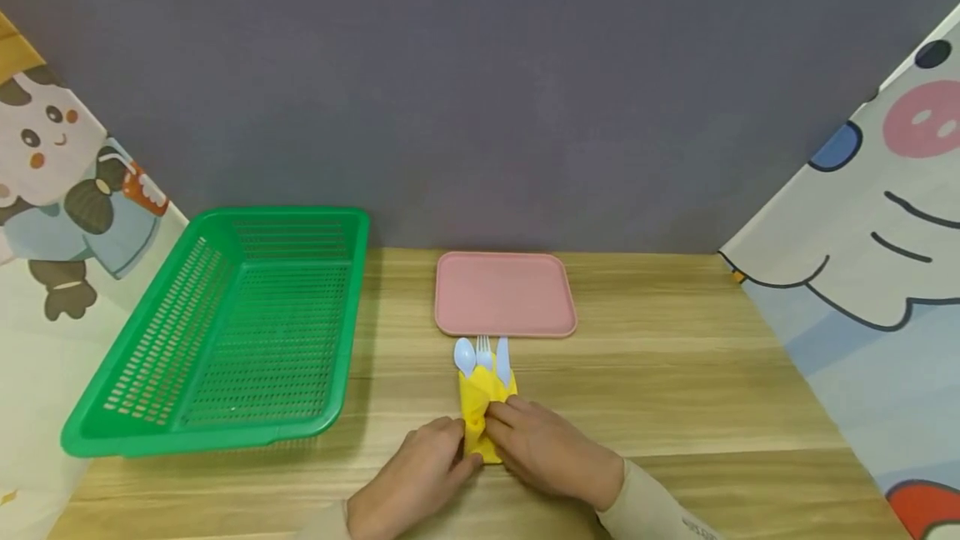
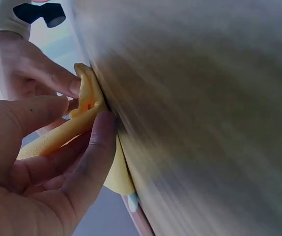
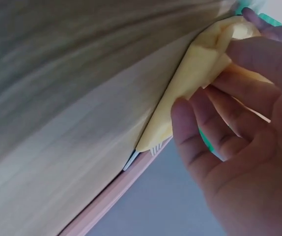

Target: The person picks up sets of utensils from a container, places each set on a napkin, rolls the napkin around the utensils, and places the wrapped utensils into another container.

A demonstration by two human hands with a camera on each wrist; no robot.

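Observation:
A yellow napkin (image 1: 475, 407) lies folded around a pale spoon (image 1: 465, 356), a fork (image 1: 484, 356) and a knife (image 1: 503, 362). Their upper ends stick out at its far end, while the handles are hidden inside. My left hand (image 1: 422, 472) pinches the napkin's left edge near the bottom, its thumb at the lower corner. On the opposite side, my right hand (image 1: 553, 450) holds the right edge with bent fingers. Seen from the left wrist, a raised fold of the napkin (image 2: 65, 130) runs between the left thumb and fingers. The right wrist view shows the fork tines (image 3: 155, 148) poking out.
Just beyond the cutlery tips lies a pink tray (image 1: 505, 294). To the left stands a large green plastic basket (image 1: 348, 332) with slotted sides. A grey panel (image 1: 480, 98) rises behind the wooden table (image 1: 675, 373), and cartoon-printed panels flank both sides.

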